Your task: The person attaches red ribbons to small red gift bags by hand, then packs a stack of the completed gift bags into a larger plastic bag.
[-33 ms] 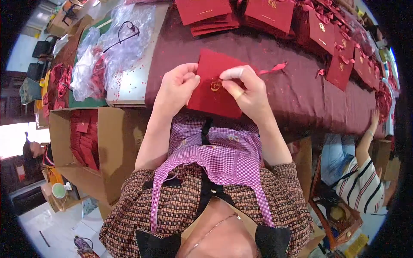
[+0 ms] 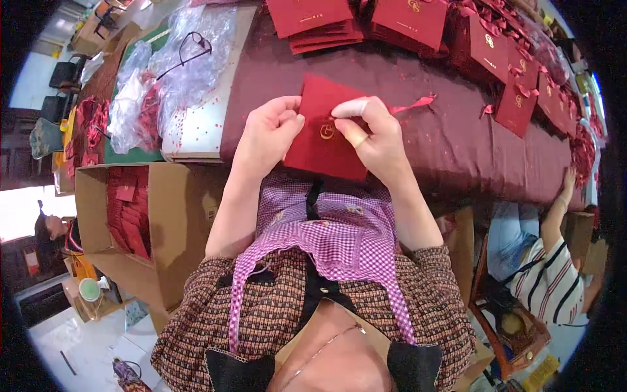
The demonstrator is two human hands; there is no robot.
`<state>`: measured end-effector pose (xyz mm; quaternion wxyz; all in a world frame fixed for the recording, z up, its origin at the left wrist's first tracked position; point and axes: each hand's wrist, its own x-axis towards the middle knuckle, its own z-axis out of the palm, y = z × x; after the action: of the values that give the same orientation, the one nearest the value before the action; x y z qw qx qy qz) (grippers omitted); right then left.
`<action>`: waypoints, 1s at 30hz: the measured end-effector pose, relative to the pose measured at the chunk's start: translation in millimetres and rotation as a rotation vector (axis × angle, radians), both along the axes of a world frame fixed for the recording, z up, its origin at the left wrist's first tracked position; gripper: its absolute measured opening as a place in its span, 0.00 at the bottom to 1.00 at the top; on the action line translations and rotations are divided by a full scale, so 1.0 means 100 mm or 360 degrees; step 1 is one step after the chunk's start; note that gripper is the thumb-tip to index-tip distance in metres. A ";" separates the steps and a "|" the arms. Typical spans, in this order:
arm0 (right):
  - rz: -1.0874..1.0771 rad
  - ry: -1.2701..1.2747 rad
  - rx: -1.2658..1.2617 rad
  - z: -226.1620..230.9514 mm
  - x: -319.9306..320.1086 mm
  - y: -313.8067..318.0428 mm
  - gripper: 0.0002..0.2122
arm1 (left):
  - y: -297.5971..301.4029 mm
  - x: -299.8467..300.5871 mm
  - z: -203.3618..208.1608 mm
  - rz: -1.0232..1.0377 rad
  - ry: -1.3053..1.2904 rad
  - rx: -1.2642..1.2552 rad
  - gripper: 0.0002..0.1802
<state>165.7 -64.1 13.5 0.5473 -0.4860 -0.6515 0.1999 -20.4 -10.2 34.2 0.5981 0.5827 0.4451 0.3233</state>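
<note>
In the head view, the red packet (image 2: 317,151) is upheld above the near edge of the table, midway between the person's hands and with its gold emblem showing. The left hand (image 2: 271,134) is closed on its left edge; the right hand (image 2: 375,134) is over its front, thumb and forefinger drawn close near the emblem. Whether they pinch anything, I cannot tell. The hands do not touch each other.

This packet seems mid-handling. Similar packets in a far stack (image 2: 410,26) and the ribboned packets (image 2: 488,49) at far right look finished; red pieces (image 2: 127,219) in the cardboard box (image 2: 173,222) at left may be left to do, a guess.

A maroon tablecloth (image 2: 271,75) covers the table, with a red ribbon (image 2: 418,102) beyond the right hand. Far left, clear plastic bags (image 2: 140,108) and glasses (image 2: 186,57) lie among red scraps. At right, a co-worker in a striped shirt (image 2: 548,284) rests a hand by the table's edge.
</note>
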 end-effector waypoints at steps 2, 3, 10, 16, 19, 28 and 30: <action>-0.0038 -0.0057 0.0026 0.03 -0.03 0.06 0.07 | -0.03 -0.02 -0.01 -0.0018 -0.0040 0.0062 0.16; -0.0060 -0.0108 0.0073 0.04 -0.04 0.08 0.07 | -0.03 -0.02 -0.01 -0.0039 -0.0082 0.0128 0.17; -0.0125 -0.0103 0.0022 -0.01 -0.09 0.13 0.05 | -0.04 -0.02 -0.08 -0.0129 -0.0217 0.0194 0.17; -0.0156 -0.0123 -0.0029 0.03 -0.07 0.09 0.05 | -0.06 0.04 -0.05 -0.0097 -0.0216 0.0148 0.17; -0.0135 -0.0132 -0.0089 0.05 -0.07 0.06 0.05 | -0.09 0.05 -0.03 -0.0085 -0.0208 0.0171 0.16; -0.0104 -0.0154 -0.0005 0.09 -0.05 0.05 0.04 | -0.12 0.10 -0.01 -0.0046 -0.0073 0.0314 0.14; -0.0117 -0.0184 0.0004 0.09 -0.06 0.06 0.04 | -0.12 0.10 -0.07 -0.0019 -0.0022 0.0467 0.13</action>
<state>159.5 -58.1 22.5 0.5165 -0.5196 -0.6638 0.1504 -9.9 -21.8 26.8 0.5115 0.6643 0.3854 0.3853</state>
